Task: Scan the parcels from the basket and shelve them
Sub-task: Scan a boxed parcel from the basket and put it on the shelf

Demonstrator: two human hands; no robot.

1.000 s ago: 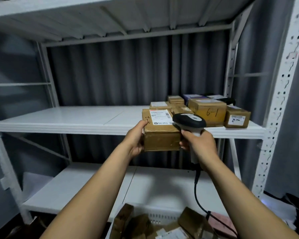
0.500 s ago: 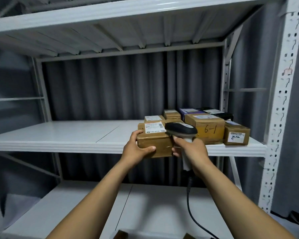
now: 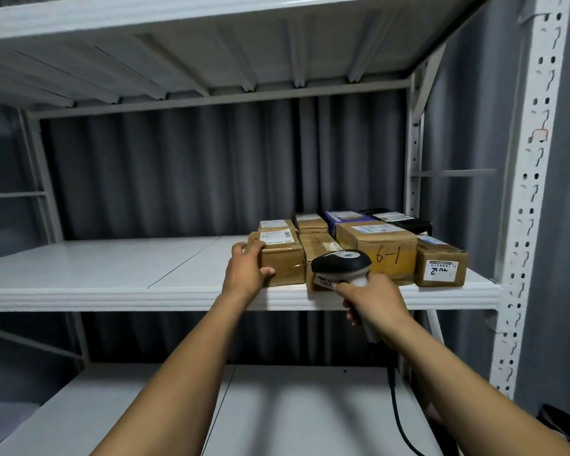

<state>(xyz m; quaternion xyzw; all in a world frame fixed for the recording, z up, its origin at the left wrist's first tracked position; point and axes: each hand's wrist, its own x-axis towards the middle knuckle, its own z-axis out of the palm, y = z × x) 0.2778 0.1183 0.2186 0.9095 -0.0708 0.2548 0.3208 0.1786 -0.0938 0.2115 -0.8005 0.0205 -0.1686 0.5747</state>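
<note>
The left hand (image 3: pixel 246 273) clasps the near left corner of a cardboard parcel (image 3: pixel 285 260) resting on the white shelf (image 3: pixel 112 292), while just to its right the right hand (image 3: pixel 375 302) is wrapped round a barcode scanner (image 3: pixel 341 261), in front of the box marked 6-1 (image 3: pixel 385 248).

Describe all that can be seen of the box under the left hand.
The box is brown cardboard, oblong, sealed with glossy clear tape. A white printed label lies on its top. It sits flat at the front edge of the shelf, leftmost in the front row, close beside a second box. The left hand grips its left front corner: fingers on top, thumb on the front face. The scanner in the right hand does not touch it.
</note>
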